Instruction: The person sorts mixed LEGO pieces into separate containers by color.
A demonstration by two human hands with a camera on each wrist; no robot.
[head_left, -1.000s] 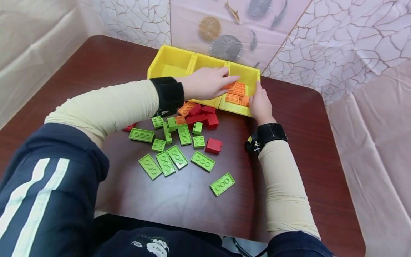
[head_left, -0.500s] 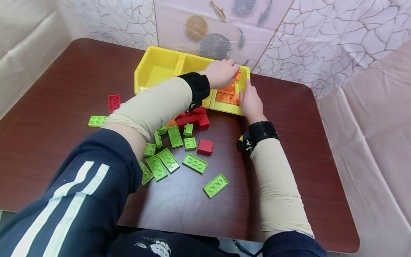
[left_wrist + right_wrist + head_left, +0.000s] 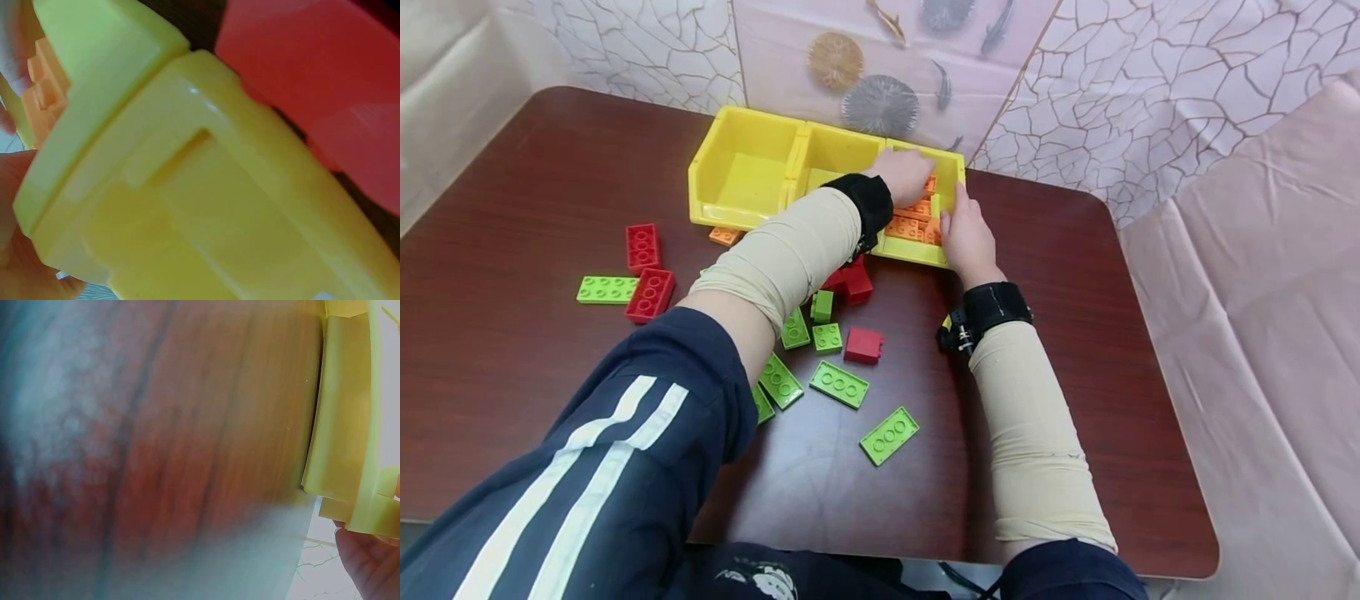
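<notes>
My left hand (image 3: 906,173) reaches down into the right compartment of a yellow three-part bin (image 3: 745,167). Its fingers bend over an orange brick (image 3: 930,184) near the back wall, their tips mostly hidden. In the left wrist view the left hand (image 3: 22,250) shows only at the lower left edge, behind the yellow divider (image 3: 106,119). Several orange toy bricks (image 3: 907,227) lie together at the front of that compartment. Outside the bin's right wall, my right hand (image 3: 970,237) grips that end, and the right wrist view catches part of the right hand (image 3: 369,562) there.
Green bricks (image 3: 839,384) and red bricks (image 3: 863,345) lie scattered before the bin. Two red bricks (image 3: 651,296) and a long green brick (image 3: 608,290) are at the left. An orange brick (image 3: 725,236) sits under the bin's front left. A patterned wall stands behind the table (image 3: 1060,250).
My left hand has moved with an orange brick from above the right compartment down toward its back. The right hand keeps its hold on the bin. The head view has shifted, showing more of the table's left.
</notes>
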